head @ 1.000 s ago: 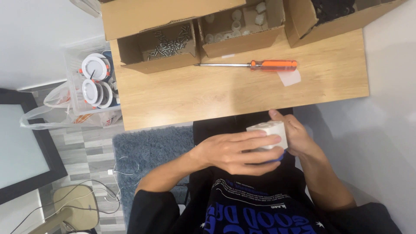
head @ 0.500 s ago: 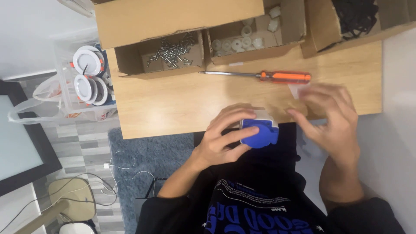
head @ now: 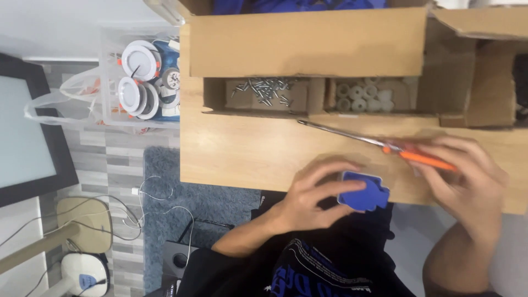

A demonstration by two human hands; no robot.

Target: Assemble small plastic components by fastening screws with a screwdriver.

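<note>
A dark-framed panel leans at far left above grey plank flooring; a clear bin of white round fittings stands beside the wooden worktop. At its near edge the left hand has its fingers clamped on a blue plastic part. The right hand has its fingers closed around an orange-handled screwdriver.
</note>
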